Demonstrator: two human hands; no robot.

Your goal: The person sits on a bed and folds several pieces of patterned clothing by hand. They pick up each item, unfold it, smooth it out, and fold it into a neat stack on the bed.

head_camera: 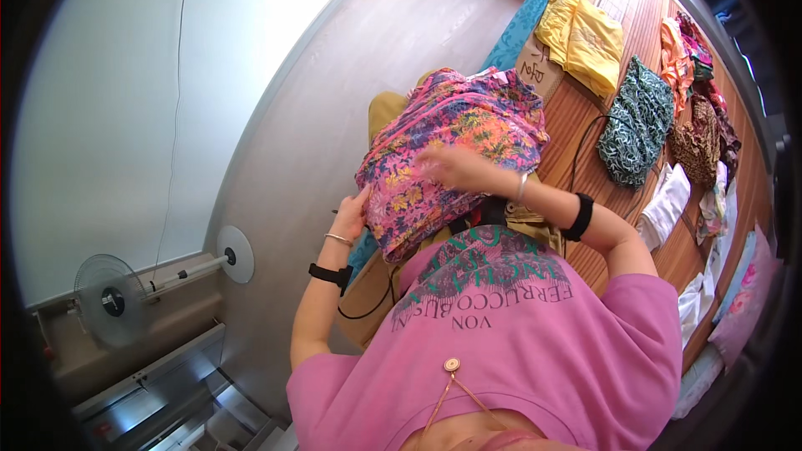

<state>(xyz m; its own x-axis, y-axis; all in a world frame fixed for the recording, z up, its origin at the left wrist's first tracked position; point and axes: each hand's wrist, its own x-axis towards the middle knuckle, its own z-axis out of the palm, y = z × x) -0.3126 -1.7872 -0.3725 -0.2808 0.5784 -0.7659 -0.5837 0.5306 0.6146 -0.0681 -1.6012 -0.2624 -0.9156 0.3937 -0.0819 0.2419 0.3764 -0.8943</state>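
Observation:
A pink floral-print garment [467, 119] with navy, yellow and orange flowers lies spread across my lap. At its left edge, my left hand [353, 214] pinches the cloth, the thumb on top and the other fingers mostly hidden. Over the middle of the same garment is my right hand [448, 168], blurred by motion. I cannot tell whether its fingers touch the cloth or hold any of it. A pale tag shows near the garment's far edge.
To my right, a wooden surface [579, 131] carries folded yellow clothing [586, 41], a dark green leaf-print garment [636, 122], white cloth [664, 203] and an orange garment [677, 62]. A dark cable [579, 144] crosses it. A pedestal fan [113, 300] is at left.

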